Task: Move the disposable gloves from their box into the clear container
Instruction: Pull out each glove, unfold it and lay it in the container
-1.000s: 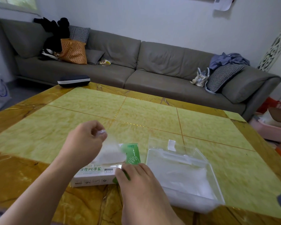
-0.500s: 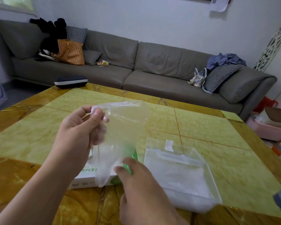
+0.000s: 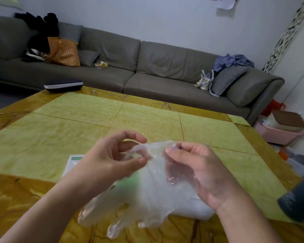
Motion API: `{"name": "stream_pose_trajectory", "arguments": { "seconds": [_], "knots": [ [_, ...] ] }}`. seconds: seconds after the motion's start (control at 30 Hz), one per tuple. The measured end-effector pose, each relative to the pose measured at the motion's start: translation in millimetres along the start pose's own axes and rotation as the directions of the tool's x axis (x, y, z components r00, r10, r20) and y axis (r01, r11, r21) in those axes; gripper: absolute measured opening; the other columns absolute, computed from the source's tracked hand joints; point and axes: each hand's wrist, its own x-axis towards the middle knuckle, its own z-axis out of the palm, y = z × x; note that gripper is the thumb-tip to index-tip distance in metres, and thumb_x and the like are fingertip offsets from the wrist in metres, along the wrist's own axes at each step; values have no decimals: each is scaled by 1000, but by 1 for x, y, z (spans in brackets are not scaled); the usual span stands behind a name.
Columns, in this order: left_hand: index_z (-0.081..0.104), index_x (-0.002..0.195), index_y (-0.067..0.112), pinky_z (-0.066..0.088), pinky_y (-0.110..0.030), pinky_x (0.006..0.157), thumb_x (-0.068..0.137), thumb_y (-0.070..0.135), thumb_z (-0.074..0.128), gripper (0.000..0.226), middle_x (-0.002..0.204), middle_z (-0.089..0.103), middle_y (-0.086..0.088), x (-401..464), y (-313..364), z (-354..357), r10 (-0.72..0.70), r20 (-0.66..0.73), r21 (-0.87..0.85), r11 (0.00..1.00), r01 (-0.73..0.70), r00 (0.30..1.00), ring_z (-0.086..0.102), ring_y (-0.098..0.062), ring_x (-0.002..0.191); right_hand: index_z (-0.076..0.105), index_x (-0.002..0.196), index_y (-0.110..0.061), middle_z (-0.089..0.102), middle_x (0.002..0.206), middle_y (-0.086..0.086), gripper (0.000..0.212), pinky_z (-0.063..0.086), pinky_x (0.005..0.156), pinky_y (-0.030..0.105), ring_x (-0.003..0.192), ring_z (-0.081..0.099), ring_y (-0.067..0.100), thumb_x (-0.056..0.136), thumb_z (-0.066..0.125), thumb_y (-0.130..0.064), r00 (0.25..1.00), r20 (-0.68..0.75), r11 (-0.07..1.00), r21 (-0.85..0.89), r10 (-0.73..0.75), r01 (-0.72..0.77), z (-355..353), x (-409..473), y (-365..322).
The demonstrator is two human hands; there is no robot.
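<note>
The right hand (image 3: 198, 171) has risen to join the left hand (image 3: 112, 160), both pinching the glove (image 3: 147, 195) cuff.

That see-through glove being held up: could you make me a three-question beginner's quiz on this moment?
1. True or false: both the left hand and the right hand pinch the glove.
2. Which way do the glove's fingers point? A up, B down toward the table, C at the sofa.
3. What does the hanging glove partly hide, on the left?

Key: 1 true. 2 B. 3 the glove box.
</note>
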Motion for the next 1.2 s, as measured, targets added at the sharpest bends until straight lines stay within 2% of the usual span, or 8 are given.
{"name": "stream_pose_trajectory", "arguments": {
  "seconds": [0.23, 0.37, 0.57, 0.7, 0.87, 1.03, 1.13, 1.2],
  "knots": [
    [69, 132, 19, 50, -19, 50, 84, -8, 64, 55, 113, 70, -9, 7, 3, -16, -78, -74, -495, 868, 31, 994, 60, -9, 68, 78, 107, -7, 58, 69, 16, 21, 40, 41, 29, 47, 46, 22, 99, 62, 3, 993, -63, 991, -102, -98, 91, -28, 7, 8],
    [67, 134, 21, 58, -25, 62, 78, -2, 83, 63, 126, 70, -11, 10, -5, -14, -87, -19, -380, 922, 73, 996, 68, -17, 83, 78, 104, -6, 61, 70, 15, 18, 41, 41, 31, 47, 49, 24, 101, 62, 1, 986, -122, 980, -177, -109, 86, -33, 8, 12],
    [65, 132, 18, 56, -39, 84, 87, 28, 67, 47, 121, 76, -3, 11, -4, 2, -210, -142, -224, 959, 175, 967, 75, -16, 91, 76, 98, -2, 63, 71, 15, 11, 39, 39, 31, 47, 51, 22, 100, 65, -2, 975, -159, 971, -207, -156, 121, -38, 6, 15],
    [68, 123, 8, 58, -34, 67, 78, 42, 77, 57, 108, 78, -7, 14, -9, 5, -350, -166, -192, 928, 318, 922, 72, -23, 82, 79, 96, -10, 63, 73, 14, 19, 38, 37, 28, 48, 48, 20, 101, 63, -2, 961, -170, 966, -174, -220, 191, -42, 4, 13],
    [73, 112, -1, 56, -27, 67, 75, 41, 88, 58, 96, 70, -15, 12, -11, -9, -359, 70, -144, 920, 366, 931, 65, -21, 76, 81, 93, -21, 69, 78, 7, 20, 38, 46, 25, 63, 52, 30, 101, 67, -10, 935, -282, 973, -147, -214, 179, -49, 6, 15],
    [71, 106, -1, 54, -19, 50, 88, 12, 75, 23, 90, 67, -12, 17, -12, 4, -350, -225, -371, 894, 252, 909, 67, -16, 66, 79, 91, -22, 68, 71, 2, 18, 32, 44, 23, 53, 46, 23, 102, 68, -14, 904, -368, 946, -306, -216, 102, -57, 9, 19],
    [71, 100, 14, 56, -28, 65, 90, 18, 75, 11, 97, 75, -4, 20, -17, 11, -203, -476, -80, 979, 188, 856, 70, -16, 79, 76, 91, -19, 64, 59, -2, 14, 34, 40, 25, 45, 45, 17, 102, 67, -17, 886, -425, 903, -429, -186, -16, -63, 12, 27],
    [66, 106, 24, 52, -27, 75, 92, 21, 72, 15, 100, 69, 6, 15, -14, 21, 195, -517, 432, 900, 57, 833, 66, -8, 91, 74, 89, -15, 63, 57, -4, 15, 34, 38, 21, 39, 44, 11, 101, 65, -17, 888, -430, 867, -493, -165, -77, -63, 13, 32]
  ]
}}
